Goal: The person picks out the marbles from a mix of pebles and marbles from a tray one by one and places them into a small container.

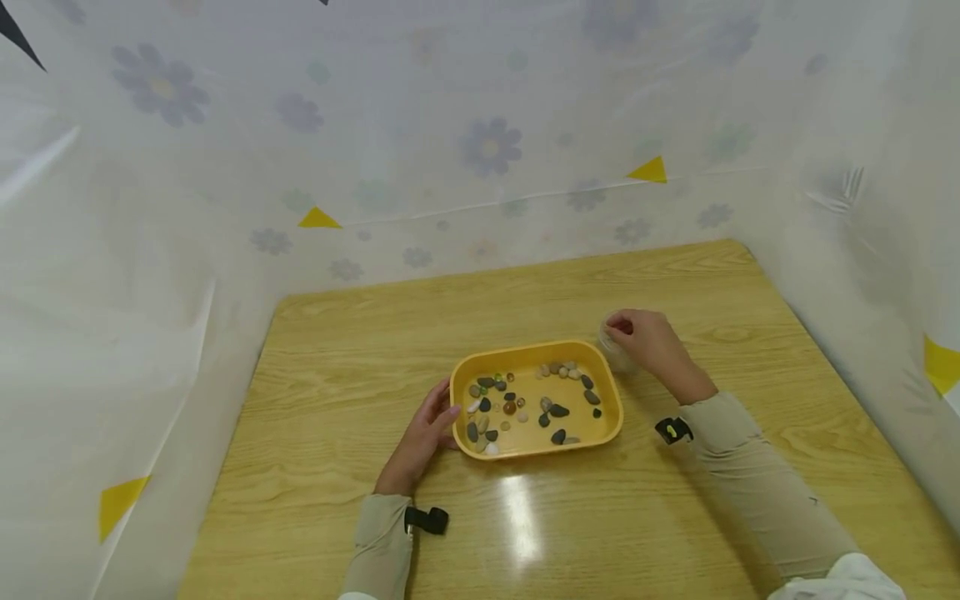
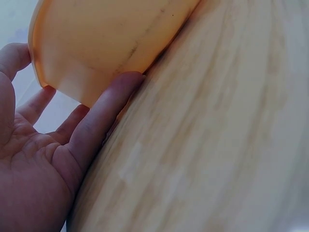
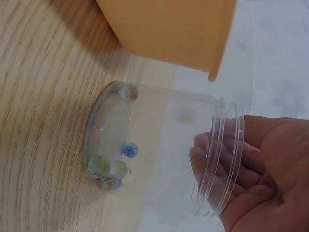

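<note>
At the left end of a yellow plastic tray (image 1: pixel 536 452), my left hand (image 1: pixel 422 429) grips the wall, thumb at the rim and other fingers along the outside. Pebbles and glass marbles lie scattered in the tray. Beyond its right end a clear plastic jar (image 3: pixel 159 140) stands upright, several marbles (image 3: pixel 99 166) at its bottom. One blurred greenish marble (image 3: pixel 186 116) shows partway up inside, apart from the fingers. My right hand (image 1: pixel 651 343) is at the jar's mouth, loosely bent fingertips (image 3: pixel 199 157) showing through the clear wall just below the rim.
The tray and jar stand on a wood-grain table (image 1: pixel 337 358). Pale flowered sheeting (image 1: pixel 420 125) hangs behind and along the sides, with yellow triangles (image 1: pixel 320 218) on it. A black strap (image 1: pixel 427 521) hangs at the left wrist, another (image 1: pixel 673 430) at the right.
</note>
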Demonstrator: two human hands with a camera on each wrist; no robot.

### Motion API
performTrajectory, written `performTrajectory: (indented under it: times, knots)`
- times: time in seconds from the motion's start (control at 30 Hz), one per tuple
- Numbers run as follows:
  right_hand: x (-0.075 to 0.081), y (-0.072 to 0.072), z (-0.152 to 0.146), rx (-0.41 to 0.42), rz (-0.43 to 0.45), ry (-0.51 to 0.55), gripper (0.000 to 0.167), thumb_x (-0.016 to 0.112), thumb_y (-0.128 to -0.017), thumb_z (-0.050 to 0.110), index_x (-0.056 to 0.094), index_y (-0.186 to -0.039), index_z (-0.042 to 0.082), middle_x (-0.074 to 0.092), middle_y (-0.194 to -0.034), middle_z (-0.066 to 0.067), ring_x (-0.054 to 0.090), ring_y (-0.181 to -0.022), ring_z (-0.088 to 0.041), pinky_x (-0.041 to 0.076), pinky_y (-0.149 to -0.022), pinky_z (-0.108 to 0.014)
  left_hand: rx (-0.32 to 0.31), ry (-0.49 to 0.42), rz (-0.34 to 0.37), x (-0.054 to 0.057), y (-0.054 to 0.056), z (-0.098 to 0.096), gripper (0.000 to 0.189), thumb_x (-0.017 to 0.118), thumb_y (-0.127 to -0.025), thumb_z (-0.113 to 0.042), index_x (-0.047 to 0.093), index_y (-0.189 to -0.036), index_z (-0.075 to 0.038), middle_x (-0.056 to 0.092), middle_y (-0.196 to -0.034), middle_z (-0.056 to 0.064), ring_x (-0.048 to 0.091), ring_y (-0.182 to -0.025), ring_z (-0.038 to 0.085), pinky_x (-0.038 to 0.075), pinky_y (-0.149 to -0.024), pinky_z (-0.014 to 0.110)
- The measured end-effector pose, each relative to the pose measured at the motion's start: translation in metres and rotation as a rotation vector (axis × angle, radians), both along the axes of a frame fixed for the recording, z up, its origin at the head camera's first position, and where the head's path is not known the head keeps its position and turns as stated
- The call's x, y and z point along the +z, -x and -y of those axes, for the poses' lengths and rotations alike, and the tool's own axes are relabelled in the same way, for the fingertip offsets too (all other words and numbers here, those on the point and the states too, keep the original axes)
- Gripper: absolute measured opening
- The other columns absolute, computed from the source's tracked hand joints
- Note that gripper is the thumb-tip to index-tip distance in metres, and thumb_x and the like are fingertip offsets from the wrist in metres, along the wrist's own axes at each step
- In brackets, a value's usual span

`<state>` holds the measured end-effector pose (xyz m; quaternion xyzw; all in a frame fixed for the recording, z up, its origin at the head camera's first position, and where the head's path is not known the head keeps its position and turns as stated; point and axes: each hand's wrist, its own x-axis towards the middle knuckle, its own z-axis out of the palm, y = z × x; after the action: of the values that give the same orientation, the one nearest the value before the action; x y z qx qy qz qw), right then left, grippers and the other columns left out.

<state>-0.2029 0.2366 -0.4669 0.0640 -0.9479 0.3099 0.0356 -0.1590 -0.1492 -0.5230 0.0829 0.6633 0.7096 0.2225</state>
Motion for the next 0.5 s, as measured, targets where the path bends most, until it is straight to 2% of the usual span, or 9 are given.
performTrajectory:
  times: [0.2,0.37,0.5]
  knots:
    - [0.000,-0.001,-0.004,-0.017,-0.002,-0.007,0.022,0.057,-0.094,0.017,0.065,-0.107,0.002,0.065,-0.100,-0.014,0.059,-0.088,-0.027,0.051,-0.074,-0.044,0.013,-0.011,0.003,-0.019,0.006,0.001,0.055,0.051,-0.097,-0.022,0.027,-0.147,-0.024,0.029,-0.147,0.009,0.041,-0.121,0.034,0.056,-0.066,0.044]
    - [0.001,-0.001,-0.004,-0.001,-0.010,0.010,0.022,0.056,-0.094,0.016,0.064,-0.110,0.003,0.064,-0.103,-0.015,0.059,-0.092,-0.028,0.051,-0.077,-0.045,0.049,0.010,-0.001,-0.024,0.006,0.002,0.054,0.056,-0.094,-0.030,0.033,-0.143,-0.032,0.036,-0.143,0.003,0.046,-0.117,0.030,0.056,-0.066,0.044]
    - [0.002,-0.003,-0.003,-0.008,-0.024,0.016,0.021,0.056,-0.094,0.015,0.064,-0.110,0.003,0.064,-0.102,-0.013,0.059,-0.091,-0.027,0.051,-0.076,-0.044,0.041,0.008,-0.016,-0.024,0.005,0.002,0.053,0.056,-0.094,-0.033,0.035,-0.142,-0.034,0.037,-0.141,0.002,0.046,-0.117,0.030,0.055,-0.067,0.045]
